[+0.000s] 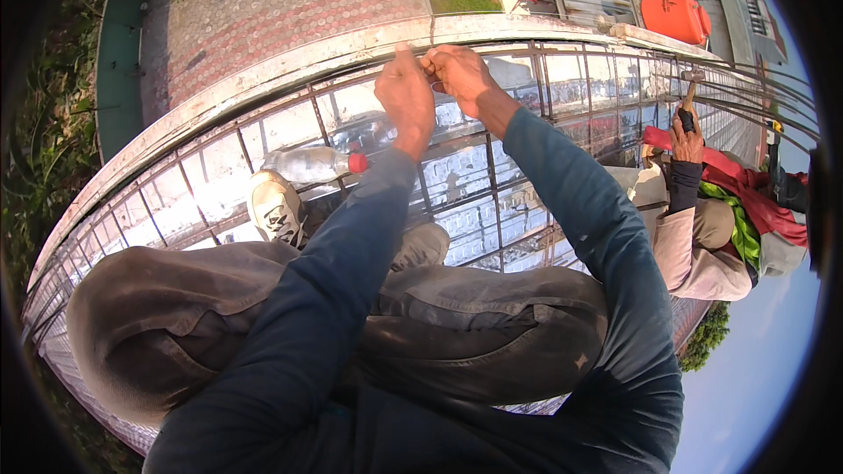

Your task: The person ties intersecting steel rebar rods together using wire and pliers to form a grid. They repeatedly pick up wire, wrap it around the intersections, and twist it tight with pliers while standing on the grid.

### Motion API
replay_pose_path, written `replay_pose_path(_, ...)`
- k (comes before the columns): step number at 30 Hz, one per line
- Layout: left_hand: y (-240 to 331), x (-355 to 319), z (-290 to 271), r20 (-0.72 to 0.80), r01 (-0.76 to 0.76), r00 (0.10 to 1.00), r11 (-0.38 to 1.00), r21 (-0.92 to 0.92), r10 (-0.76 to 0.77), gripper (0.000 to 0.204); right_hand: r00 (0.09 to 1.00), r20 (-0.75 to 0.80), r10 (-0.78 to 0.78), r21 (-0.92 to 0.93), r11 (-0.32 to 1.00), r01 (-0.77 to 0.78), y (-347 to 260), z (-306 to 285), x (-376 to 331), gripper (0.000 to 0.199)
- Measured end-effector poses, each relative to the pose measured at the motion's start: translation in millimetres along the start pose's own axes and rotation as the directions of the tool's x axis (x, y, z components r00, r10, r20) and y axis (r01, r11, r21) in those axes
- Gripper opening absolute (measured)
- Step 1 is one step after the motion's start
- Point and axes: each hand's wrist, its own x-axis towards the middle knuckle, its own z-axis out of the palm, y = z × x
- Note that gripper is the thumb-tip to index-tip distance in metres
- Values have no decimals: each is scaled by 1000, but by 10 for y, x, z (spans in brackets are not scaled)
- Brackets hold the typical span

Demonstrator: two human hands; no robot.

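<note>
My left hand [406, 104] is closed at the far edge of a grid of thin steel bars [490, 177]. Beside it, my right hand [463, 79] bends its fingers into a pinch, the fingertips of the two hands close together. Whatever they grip is too small or too hidden to make out. Below my left hand, a clear plastic bottle [306, 165] with a red cap lies on its side on the bars, next to my shoe [276, 209]. Shiny metal sheeting [461, 202] shows beneath the grid.
A pale concrete ledge [290, 60] runs along the far side, with a paved yard [290, 0] below. An orange water jug [673, 19] stands beyond it at upper right. To the right, a crouching co-worker holds a hammer [692, 79] near long loose bars [746, 105].
</note>
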Motion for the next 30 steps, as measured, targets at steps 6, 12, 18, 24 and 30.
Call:
replay_pose_path(6,187,18,-45,14,-7,1000,987,-159,10,35,998,-18,65,179,982,-61,-79,175,-86,21)
replay_pose_path(12,77,137,-131,93,-262,965,887,380,246,24,971,162,-175,-508,829,234,-187,-15,-37,27)
replay_pose_path(18,185,246,-230,121,-277,961,877,393,249,21,853,91,-514,-968,155,197,-345,217,-74,18)
replay_pose_path(24,368,347,-260,169,-254,963,910,327,207,18,681,279,-678,-912,35,408,-410,146,58,22)
replay_pose_path(30,180,436,-273,69,-337,941,886,320,332,24,766,47,-641,-950,208,232,-481,291,190,28)
